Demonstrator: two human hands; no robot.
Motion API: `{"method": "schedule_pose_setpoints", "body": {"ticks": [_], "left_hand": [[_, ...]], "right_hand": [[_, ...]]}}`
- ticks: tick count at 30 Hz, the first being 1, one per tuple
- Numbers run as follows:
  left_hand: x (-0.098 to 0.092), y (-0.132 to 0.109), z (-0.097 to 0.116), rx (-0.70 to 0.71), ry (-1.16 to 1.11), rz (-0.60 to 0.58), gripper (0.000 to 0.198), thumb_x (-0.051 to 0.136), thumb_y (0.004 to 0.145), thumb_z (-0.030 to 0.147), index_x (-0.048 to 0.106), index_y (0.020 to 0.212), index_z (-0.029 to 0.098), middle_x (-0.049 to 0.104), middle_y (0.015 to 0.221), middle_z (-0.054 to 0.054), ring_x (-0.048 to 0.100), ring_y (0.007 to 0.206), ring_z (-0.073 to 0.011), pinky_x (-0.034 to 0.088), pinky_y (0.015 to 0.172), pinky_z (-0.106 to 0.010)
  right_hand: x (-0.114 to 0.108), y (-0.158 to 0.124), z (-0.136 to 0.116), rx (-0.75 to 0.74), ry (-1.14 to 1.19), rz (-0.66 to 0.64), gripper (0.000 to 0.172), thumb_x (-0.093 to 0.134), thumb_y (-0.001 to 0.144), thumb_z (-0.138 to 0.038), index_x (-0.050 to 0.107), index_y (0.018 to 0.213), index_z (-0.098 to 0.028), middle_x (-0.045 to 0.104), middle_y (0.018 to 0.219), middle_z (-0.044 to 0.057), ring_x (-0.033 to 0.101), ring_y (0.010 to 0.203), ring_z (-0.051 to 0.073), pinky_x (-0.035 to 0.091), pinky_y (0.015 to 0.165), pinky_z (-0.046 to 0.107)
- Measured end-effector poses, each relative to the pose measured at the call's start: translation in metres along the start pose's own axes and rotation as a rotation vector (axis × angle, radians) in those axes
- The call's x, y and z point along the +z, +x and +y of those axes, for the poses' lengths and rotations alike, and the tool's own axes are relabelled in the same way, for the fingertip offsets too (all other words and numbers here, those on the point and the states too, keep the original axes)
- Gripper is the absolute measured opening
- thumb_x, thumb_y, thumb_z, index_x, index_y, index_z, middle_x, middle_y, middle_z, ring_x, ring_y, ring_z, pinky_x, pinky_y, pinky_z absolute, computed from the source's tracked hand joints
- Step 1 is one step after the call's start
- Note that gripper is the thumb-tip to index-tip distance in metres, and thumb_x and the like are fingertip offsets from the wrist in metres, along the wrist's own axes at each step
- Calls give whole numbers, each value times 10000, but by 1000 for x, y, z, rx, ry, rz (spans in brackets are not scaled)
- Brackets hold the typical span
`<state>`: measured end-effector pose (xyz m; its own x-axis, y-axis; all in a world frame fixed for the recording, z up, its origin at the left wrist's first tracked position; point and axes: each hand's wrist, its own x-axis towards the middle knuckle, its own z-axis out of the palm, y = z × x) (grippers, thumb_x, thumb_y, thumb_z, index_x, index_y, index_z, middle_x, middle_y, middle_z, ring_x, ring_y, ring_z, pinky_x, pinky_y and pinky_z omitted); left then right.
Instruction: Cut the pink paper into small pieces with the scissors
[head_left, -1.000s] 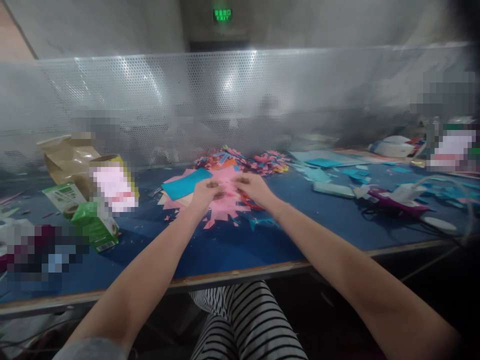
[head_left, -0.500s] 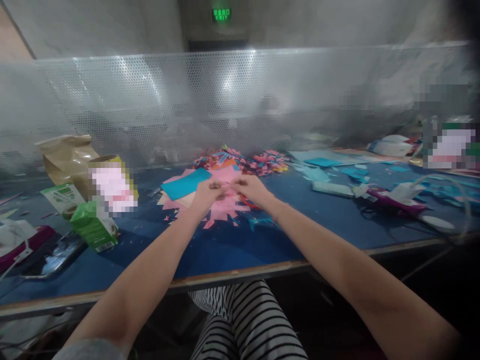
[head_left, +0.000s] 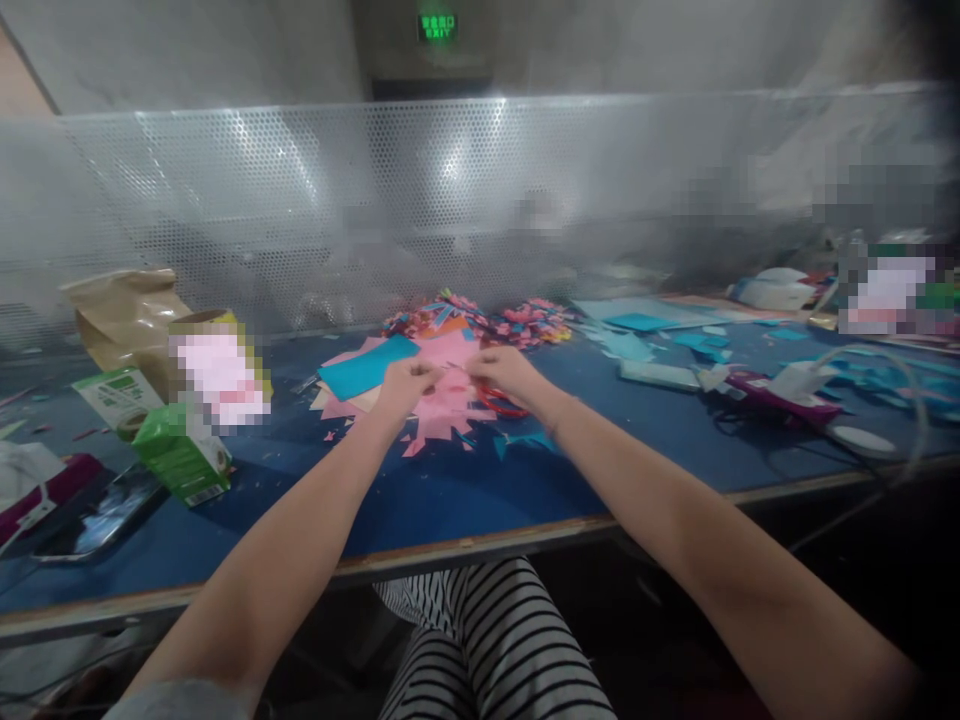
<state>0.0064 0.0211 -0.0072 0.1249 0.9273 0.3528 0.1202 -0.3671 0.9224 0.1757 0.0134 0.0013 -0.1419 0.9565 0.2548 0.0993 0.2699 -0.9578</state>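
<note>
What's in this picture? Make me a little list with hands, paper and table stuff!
Left hand: pinches a small pink piece, blurry
Right hand: pinches the same piece
Under hands: pink paper scraps, teal sheet
Behind: pile of colourful paper bits
Left side: green carton, brown paper bag
Table: blue top, mesh screen behind

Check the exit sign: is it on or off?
On: the exit sign glows bright green, its letters lit.
</note>
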Motion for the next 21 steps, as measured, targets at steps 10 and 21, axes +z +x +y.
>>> {"method": "schedule_pose_setpoints", "body": {"ticks": [10, 21], "left_hand": [[4, -3, 0, 24, -89, 1, 192, 631, 544, 317, 557, 588, 146, 472, 469, 42, 385, 396, -37, 311, 400, -167], [11, -13, 16, -251, -429, -58, 215, 652, 533, 277, 523, 641, 143, 567, 623, -5, 570, 542, -116, 465, 590, -279]], "right_hand": [[-1, 0, -3, -5, 133, 34, 236, 543, 632, -364, 553, 658, -130, 553, 606, 9, 513, 532, 79, 426, 523, 216], [-2, -7, -5, -410, -468, 15, 179, 486, 696, -256, 622, 751, -154, 616, 736, 30, 555, 692, 120, 424, 662, 240]]}}
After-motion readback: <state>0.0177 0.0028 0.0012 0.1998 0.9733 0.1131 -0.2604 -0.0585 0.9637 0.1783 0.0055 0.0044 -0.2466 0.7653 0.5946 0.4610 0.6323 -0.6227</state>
